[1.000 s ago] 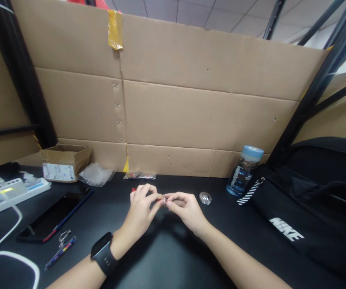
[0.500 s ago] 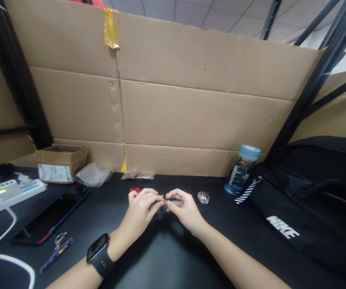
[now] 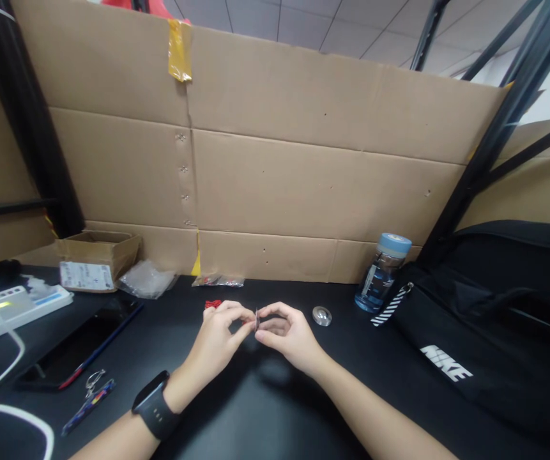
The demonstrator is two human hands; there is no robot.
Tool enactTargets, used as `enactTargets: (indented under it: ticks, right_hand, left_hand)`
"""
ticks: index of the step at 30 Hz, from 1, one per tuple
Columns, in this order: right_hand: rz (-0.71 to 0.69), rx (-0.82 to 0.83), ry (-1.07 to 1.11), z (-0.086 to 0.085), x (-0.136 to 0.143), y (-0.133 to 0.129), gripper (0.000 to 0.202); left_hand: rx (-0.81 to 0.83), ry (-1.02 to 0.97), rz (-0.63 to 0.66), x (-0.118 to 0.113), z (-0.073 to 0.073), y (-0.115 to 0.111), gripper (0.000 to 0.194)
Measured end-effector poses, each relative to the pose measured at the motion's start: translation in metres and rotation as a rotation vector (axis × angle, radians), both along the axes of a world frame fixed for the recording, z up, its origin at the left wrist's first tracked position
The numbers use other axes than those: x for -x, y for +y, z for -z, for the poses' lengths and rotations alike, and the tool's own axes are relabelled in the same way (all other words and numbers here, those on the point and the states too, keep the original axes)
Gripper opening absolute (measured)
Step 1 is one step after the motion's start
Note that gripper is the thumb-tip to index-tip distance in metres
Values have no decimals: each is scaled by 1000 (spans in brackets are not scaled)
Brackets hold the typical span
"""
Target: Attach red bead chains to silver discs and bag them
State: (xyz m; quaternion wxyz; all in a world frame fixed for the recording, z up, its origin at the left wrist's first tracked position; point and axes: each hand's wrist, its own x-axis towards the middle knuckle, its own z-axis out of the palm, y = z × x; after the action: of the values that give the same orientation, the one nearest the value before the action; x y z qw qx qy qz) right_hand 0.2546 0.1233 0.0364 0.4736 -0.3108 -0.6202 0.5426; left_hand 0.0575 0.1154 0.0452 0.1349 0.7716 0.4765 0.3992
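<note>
My left hand [image 3: 218, 331] pinches the small thin piece [image 3: 257, 319] between thumb and forefinger, its long axis upright just right of those tips, while my right hand [image 3: 290, 329] curls half-spread at its other face, whether gripping I cannot tell.

Small flat thing [image 3: 257, 319] held up
From far off, I see the left hand [image 3: 218, 329] pinch it, the right hand [image 3: 288, 331] close beside.
</note>
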Motion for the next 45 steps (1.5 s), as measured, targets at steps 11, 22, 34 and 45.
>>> enactTargets:
  ticks: [11,22,34,45]
  right_hand:
    - [20,2,-2,2,0,1,42]
    - [6,1,-44,3,1,0,47]
    - [79,-160,-170,3,-2,2,46]
    - [69,-132,-176,3,-2,2,50]
  left_hand:
    - [26,-96,20,2,7,7,13]
    - [10,-114,3,4,9,6,10]
    - [148,-226,91,-1,15,9,15]
    - [158,-288,140,-1,15,11,5]
